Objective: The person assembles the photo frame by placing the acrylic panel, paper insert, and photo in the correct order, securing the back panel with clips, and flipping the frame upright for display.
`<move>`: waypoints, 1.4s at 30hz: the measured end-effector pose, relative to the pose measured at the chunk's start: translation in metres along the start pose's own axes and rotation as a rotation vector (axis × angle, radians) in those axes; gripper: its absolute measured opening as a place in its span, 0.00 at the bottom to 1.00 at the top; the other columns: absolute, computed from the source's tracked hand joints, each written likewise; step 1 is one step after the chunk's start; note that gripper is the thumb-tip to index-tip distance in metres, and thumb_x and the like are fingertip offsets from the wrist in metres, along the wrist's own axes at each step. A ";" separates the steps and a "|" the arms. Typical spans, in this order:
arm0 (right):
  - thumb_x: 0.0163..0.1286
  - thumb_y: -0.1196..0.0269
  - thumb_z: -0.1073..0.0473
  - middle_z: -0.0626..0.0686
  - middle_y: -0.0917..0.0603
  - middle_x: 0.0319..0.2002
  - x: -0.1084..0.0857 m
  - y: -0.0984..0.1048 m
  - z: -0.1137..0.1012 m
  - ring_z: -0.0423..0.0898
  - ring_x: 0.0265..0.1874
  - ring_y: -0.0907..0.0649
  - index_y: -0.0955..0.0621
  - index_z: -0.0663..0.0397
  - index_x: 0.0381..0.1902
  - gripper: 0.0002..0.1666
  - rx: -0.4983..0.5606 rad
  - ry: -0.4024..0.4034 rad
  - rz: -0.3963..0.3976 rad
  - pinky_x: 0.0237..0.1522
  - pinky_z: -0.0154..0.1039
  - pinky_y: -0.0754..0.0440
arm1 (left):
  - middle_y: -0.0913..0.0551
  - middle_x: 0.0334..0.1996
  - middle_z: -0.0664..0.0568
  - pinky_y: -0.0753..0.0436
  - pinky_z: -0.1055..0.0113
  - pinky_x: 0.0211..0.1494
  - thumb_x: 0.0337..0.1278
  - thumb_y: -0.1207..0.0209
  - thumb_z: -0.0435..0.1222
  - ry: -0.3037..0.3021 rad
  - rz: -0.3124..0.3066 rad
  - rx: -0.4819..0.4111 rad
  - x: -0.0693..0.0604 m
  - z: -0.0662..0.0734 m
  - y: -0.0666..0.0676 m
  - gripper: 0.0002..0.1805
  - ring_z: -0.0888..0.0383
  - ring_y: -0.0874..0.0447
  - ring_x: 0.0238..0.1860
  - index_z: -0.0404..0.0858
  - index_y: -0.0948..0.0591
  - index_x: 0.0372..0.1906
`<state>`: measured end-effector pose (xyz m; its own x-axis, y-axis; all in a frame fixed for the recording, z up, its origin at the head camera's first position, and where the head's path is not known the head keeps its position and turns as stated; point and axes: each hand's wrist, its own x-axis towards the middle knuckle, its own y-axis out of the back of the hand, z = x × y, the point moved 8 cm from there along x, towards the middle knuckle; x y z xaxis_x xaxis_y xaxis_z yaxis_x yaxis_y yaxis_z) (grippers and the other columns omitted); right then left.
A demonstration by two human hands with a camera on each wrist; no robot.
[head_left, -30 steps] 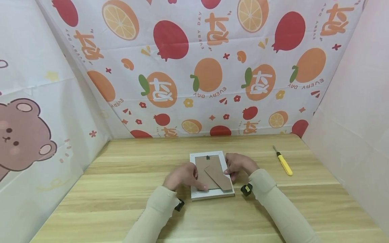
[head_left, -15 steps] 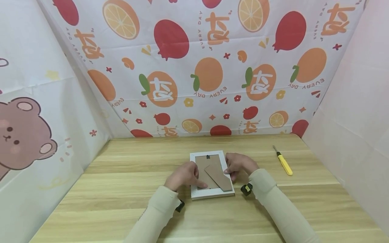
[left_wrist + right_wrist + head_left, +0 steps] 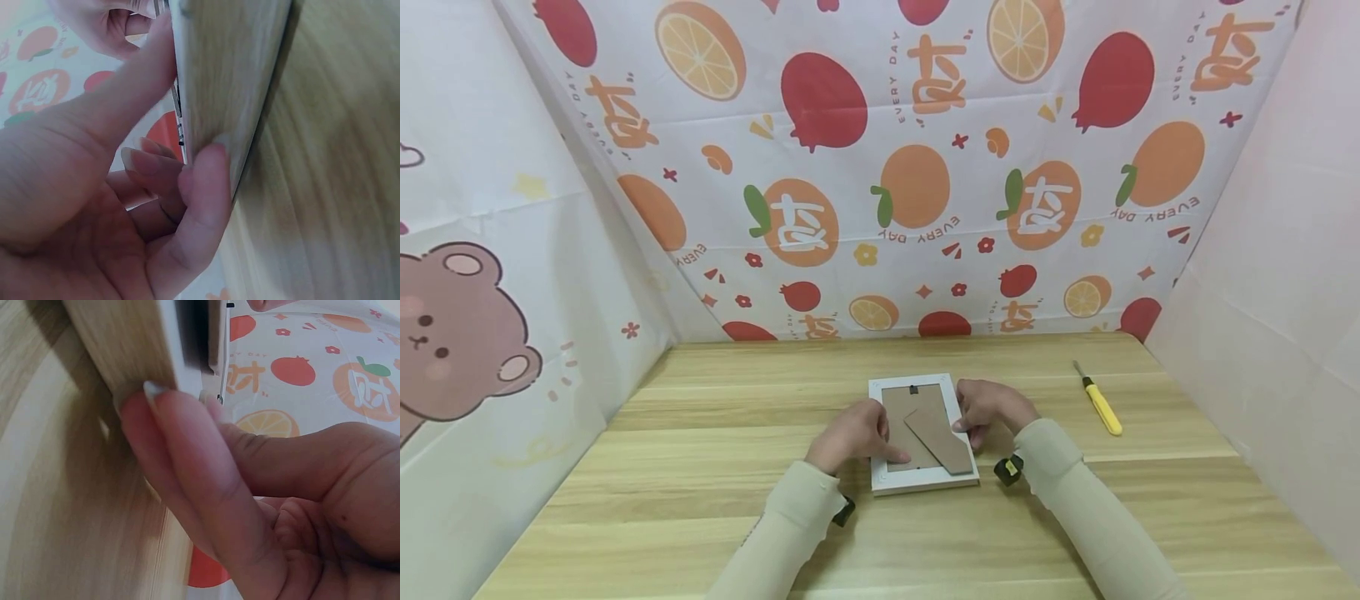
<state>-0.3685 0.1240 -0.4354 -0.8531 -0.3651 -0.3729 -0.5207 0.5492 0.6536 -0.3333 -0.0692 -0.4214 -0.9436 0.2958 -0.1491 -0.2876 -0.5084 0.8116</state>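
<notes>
In the head view, a white-backed picture frame (image 3: 892,481) lies face down on the wooden table, its brown backing board (image 3: 901,433) showing. A brown easel leg (image 3: 942,442) slants across the board. My left hand (image 3: 857,435) holds the frame's left side, thumb on the backing near the bottom; the left wrist view shows a fingertip (image 3: 212,169) against the wood-coloured side edge. At the right side, my right hand (image 3: 988,408) pinches the edge, with fingertips (image 3: 187,425) on its side and the thumb towards the back.
A screwdriver (image 3: 1101,407) with a yellow handle lies on the table (image 3: 737,467) to the right. Fruit-printed cloth (image 3: 917,275) hangs behind the table, and pale cloth walls stand at both sides. A small black clip (image 3: 913,389) sits at the backing's top.
My left thumb has shifted slightly up the backing, uncovering a small dark tab at the bottom edge. The right hand and the picture frame stay in place.
</notes>
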 end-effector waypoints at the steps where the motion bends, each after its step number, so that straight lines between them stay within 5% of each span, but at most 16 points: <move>1: 0.69 0.32 0.69 0.60 0.17 0.34 0.000 0.000 0.000 0.44 0.20 0.16 0.28 0.65 0.50 0.18 -0.002 -0.001 0.000 0.25 0.35 0.13 | 0.28 0.20 0.54 0.31 0.69 0.20 0.40 0.17 0.47 -0.002 0.003 -0.008 0.000 0.000 0.000 0.26 0.59 0.28 0.17 0.40 0.26 0.23; 28: 0.70 0.32 0.67 0.58 0.14 0.31 0.001 0.001 0.001 0.43 0.18 0.16 0.25 0.64 0.42 0.11 -0.020 -0.008 -0.003 0.25 0.33 0.13 | 0.27 0.23 0.53 0.17 0.65 0.22 0.46 0.20 0.40 -0.005 0.017 -0.092 0.004 -0.004 0.003 0.23 0.56 0.22 0.17 0.38 0.26 0.25; 42: 0.70 0.32 0.67 0.58 0.14 0.29 0.000 0.000 0.000 0.43 0.18 0.16 0.24 0.63 0.40 0.10 -0.028 0.007 -0.009 0.25 0.34 0.13 | 0.27 0.22 0.54 0.20 0.69 0.21 0.47 0.20 0.40 -0.019 0.002 -0.088 0.002 -0.003 0.004 0.21 0.59 0.24 0.18 0.38 0.25 0.25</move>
<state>-0.3686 0.1243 -0.4356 -0.8480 -0.3750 -0.3746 -0.5273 0.5248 0.6682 -0.3366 -0.0731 -0.4205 -0.9412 0.3091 -0.1363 -0.2998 -0.5783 0.7588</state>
